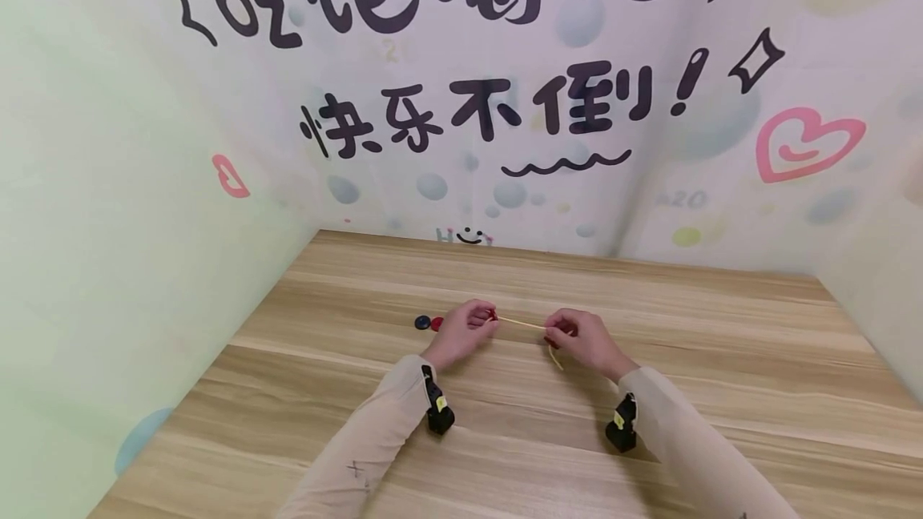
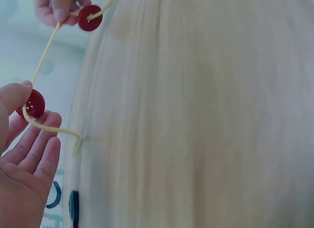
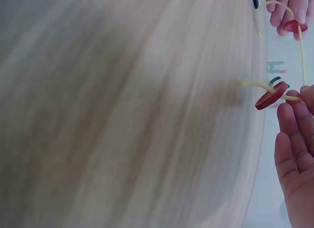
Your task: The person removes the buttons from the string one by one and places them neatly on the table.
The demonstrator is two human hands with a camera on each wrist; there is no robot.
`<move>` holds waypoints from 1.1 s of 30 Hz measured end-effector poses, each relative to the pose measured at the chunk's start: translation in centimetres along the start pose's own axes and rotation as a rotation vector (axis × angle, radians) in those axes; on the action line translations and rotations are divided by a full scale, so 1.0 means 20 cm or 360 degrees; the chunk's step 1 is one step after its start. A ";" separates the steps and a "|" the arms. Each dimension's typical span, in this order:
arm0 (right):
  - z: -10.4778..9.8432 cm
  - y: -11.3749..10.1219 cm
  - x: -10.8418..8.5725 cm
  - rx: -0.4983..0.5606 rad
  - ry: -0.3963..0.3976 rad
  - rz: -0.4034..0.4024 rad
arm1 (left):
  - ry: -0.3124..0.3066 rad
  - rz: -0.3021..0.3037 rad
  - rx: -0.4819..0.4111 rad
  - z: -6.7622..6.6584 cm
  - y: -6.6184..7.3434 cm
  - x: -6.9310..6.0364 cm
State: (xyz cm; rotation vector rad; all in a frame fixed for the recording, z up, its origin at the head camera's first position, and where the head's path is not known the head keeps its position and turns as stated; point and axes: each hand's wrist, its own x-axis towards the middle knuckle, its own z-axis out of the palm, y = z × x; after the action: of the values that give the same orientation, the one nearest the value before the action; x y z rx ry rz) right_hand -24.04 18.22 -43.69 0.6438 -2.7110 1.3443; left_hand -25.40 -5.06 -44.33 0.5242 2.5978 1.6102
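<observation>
In the head view my left hand (image 1: 461, 332) pinches a red button (image 2: 35, 104) between thumb and forefinger, its other fingers loosely spread. Yellow string (image 2: 45, 54) passes through that button, and a loose tail hangs past it. My right hand (image 1: 582, 339) pinches the string between thumb and fingertip. Just beside those fingertips a second red button (image 3: 271, 95) is threaded on the string, tilted, with a short end (image 3: 249, 84) sticking out. Between the two hands the string runs nearly straight, slightly above the table.
A dark blue button (image 1: 422, 322) and another red button (image 1: 437, 323) lie on the wooden table (image 1: 505, 439) left of my left hand. A printed cloth wall (image 1: 404, 207) rises behind the table. Each wrist carries a small black camera (image 1: 440, 416).
</observation>
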 end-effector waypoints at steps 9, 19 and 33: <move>-0.03 0.04 -0.02 -0.0036 0.0017 -0.0002 | 0.0058 -0.0022 -0.0011 -0.08 -0.02 -0.02; -0.06 0.06 -0.03 -0.0073 0.0028 0.0008 | 0.0134 -0.0028 0.0049 -0.17 -0.07 -0.03; -0.09 0.08 -0.04 -0.0133 0.0071 0.0055 | 0.0104 -0.0058 0.0067 -0.31 -0.14 -0.10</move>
State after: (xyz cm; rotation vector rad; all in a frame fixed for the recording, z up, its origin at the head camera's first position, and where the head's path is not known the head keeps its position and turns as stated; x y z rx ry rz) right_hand -24.13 20.69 -43.94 0.5563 -2.7380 1.2295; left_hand -25.57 -12.02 -44.17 0.4311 2.6772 1.5913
